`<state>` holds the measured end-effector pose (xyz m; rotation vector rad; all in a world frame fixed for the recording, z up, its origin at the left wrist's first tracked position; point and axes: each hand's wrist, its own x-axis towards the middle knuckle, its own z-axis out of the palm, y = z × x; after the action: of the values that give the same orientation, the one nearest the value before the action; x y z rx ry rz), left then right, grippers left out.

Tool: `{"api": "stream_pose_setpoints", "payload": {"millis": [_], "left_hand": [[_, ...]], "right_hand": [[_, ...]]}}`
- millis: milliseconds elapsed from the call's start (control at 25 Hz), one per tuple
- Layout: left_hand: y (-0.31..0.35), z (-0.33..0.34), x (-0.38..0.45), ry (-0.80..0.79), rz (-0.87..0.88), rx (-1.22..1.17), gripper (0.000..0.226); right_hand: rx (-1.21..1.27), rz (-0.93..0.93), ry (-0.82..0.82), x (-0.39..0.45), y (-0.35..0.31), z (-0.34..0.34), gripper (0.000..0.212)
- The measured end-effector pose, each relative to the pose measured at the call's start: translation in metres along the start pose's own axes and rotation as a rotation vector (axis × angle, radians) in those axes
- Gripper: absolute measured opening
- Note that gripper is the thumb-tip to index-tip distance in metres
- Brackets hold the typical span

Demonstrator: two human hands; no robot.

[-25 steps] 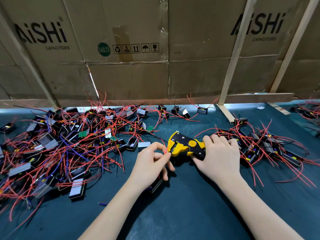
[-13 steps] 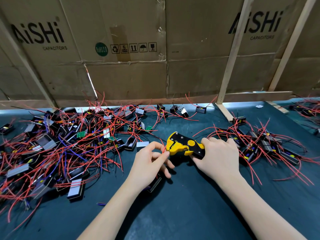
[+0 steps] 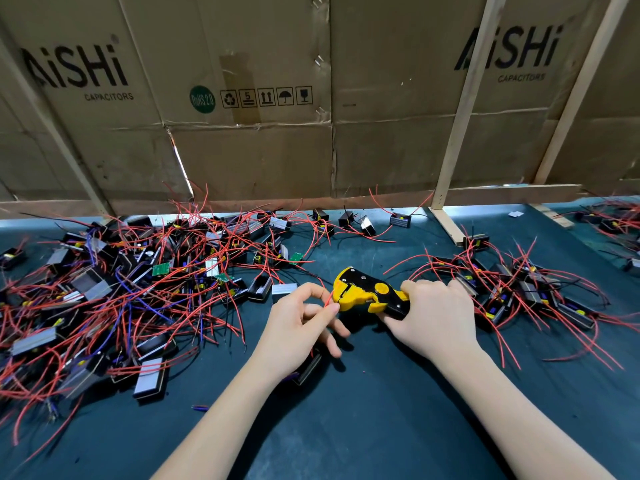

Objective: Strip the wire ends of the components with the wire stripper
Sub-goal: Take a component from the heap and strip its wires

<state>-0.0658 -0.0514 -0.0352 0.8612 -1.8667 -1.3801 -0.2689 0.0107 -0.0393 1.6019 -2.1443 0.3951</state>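
— Where's the stripper pointing?
— My right hand (image 3: 434, 315) grips the wire stripper (image 3: 369, 294) mid-table, long axis left-right, head left. My left hand (image 3: 299, 329) pinches a red wire (image 3: 328, 299) at its mouth.
— Any writing?
— The cardboard wall (image 3: 249, 157) reads "AiSHi CAPACITORS", "RoHS 2.0".

Right hand (image 3: 438, 315) grips the handles of the yellow-and-black wire stripper (image 3: 369, 294), its head pointing left. Left hand (image 3: 299, 329) pinches a red wire (image 3: 328, 298) between thumb and forefinger, the end right at the stripper's mouth. A dark component (image 3: 308, 368) sits under that hand. Big tangled pile of components (image 3: 121, 296) left, smaller pile (image 3: 519, 285) right, on the dark mat (image 3: 363, 427); cardboard wall (image 3: 259, 161) at the far edge.
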Motion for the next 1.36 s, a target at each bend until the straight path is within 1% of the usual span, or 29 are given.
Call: {"api": "stream_pose_setpoints", "payload": {"millis": [200, 560, 640, 800, 920, 1000, 1080, 1200, 1360], "left_hand": [[0.0, 0.0, 0.0, -0.03, -0.01, -0.022, 0.009], [-0.002, -0.001, 0.001, -0.025, -0.008, -0.018, 0.01], [-0.003, -0.001, 0.001, -0.035, -0.005, -0.029, 0.011], [-0.004, -0.002, 0.002, -0.039, 0.016, -0.061, 0.01], [-0.004, -0.002, 0.004, -0.032, 0.028, -0.041, 0.009], [-0.004, -0.003, 0.004, -0.041, 0.04, -0.017, 0.008], [-0.004, -0.005, 0.002, -0.06, 0.04, -0.015, 0.008], [-0.004, -0.008, 0.003, -0.049, 0.006, -0.06, 0.008], [-0.001, -0.01, 0.003, -0.022, -0.024, -0.094, 0.006]], "right_hand": [[-0.018, 0.013, 0.015, -0.001, 0.002, -0.002, 0.044], [-0.016, 0.009, -0.008, 0.0, 0.001, -0.003, 0.045], [-0.026, 0.038, -0.038, 0.0, 0.002, -0.003, 0.043], [-0.058, 0.125, -0.061, 0.0, 0.001, -0.005, 0.048], [-0.057, 0.162, -0.067, 0.001, -0.003, -0.003, 0.048], [-0.064, 0.222, -0.066, 0.004, 0.0, -0.003, 0.05], [-0.061, 0.274, -0.03, 0.007, 0.011, -0.004, 0.051], [-0.016, 0.276, 0.128, 0.004, 0.026, -0.002, 0.05], [0.018, 0.281, 0.14, 0.003, 0.026, 0.005, 0.05]]}}
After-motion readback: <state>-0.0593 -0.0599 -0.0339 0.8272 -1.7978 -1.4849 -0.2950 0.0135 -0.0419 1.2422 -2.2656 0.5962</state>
